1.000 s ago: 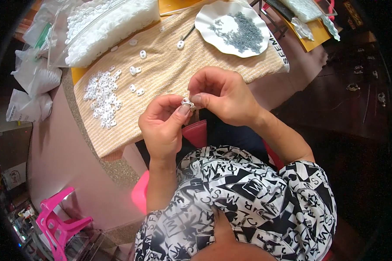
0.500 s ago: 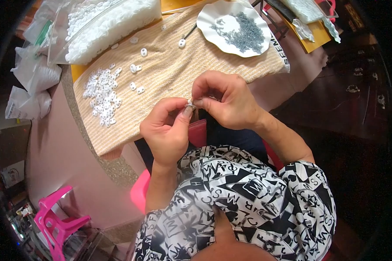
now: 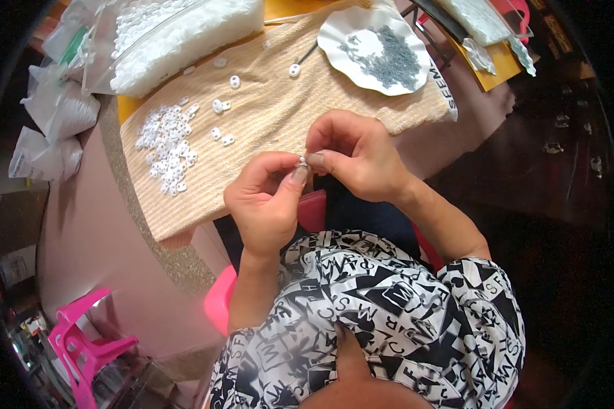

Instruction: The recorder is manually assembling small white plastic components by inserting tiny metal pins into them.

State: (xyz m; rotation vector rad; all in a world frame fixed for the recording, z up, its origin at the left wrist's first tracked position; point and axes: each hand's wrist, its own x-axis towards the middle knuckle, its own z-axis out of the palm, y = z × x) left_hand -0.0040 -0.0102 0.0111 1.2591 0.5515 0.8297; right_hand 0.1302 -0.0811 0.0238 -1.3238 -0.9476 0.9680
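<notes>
Our left hand (image 3: 266, 201) pinches a small white piece (image 3: 302, 161) in front of us, beside the near edge of the cloth (image 3: 273, 109), and our right hand (image 3: 361, 153) grips its other side narrowly. With so little to hold, uneven pressure could twist the piece free, and it could fall past that edge. Compared with a second ago, its holes no longer show, and our view has shifted; the loose pile (image 3: 167, 143) looks undisturbed.
</notes>
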